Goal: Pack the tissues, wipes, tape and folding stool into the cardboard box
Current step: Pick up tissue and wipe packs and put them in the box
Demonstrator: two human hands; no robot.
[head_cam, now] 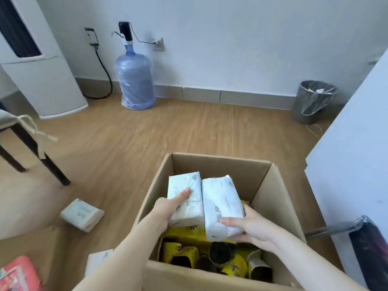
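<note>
An open cardboard box (pixel 281 198) stands on the wooden floor in front of me. Over its inside my left hand (pixel 168 208) grips one white tissue pack (pixel 184 185), and my right hand (pixel 249 224) grips a second white tissue pack (pixel 220 198) right beside it. Below them the box holds yellow tissue packs (pixel 189 233) and several yellow-wrapped rolls (pixel 235 265). Another white tissue pack (pixel 81 214) lies on the floor left of the box. A further white pack (pixel 96 259) peeks out beside my left forearm. A red pack (pixel 20 274) sits at the bottom left.
A flat cardboard piece (pixel 48 244) lies at the lower left. A dark-legged chair (pixel 31 148) stands left, a blue water jug (pixel 135 80) and a bin (pixel 312 101) by the far wall. White furniture (pixel 352 164) rises right, with a dark object (pixel 369 248) leaning against it.
</note>
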